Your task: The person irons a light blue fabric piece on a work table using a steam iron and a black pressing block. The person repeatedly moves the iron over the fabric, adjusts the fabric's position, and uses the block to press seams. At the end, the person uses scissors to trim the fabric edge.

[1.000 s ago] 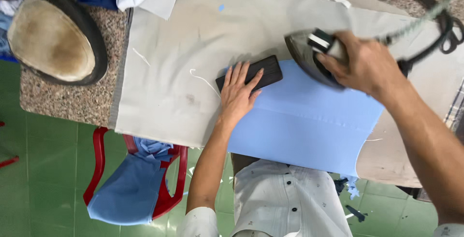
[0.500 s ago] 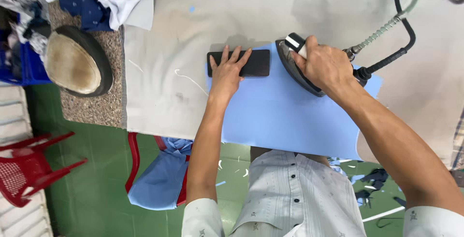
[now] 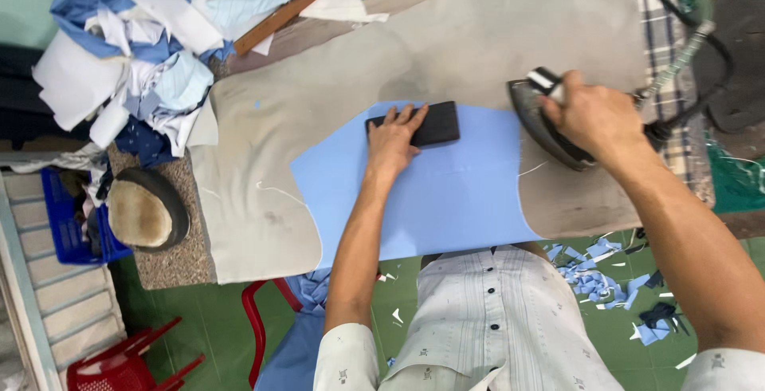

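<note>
Since the earlier frame, iron [image 3: 558,124] sits further right of block [image 3: 414,125], off the cloth's right edge. Left hand [image 3: 392,137] lies flat, pressing the block's left end onto blue cloth [image 3: 446,192] at the pad's near edge. Right hand [image 3: 594,112] is clenched on the iron handle. Risk: cord snags, or sole scorches pad [image 3: 319,88]. Block's long axis runs left-right; iron nose points left.

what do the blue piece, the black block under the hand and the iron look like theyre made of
Blue piece: thin woven cloth, matte, lying flat with cut edges. Black block: rigid, matte, maybe wood or dense rubber; unclear. Iron: dark metal body with a dull sheen, gripped by the right hand.
</note>
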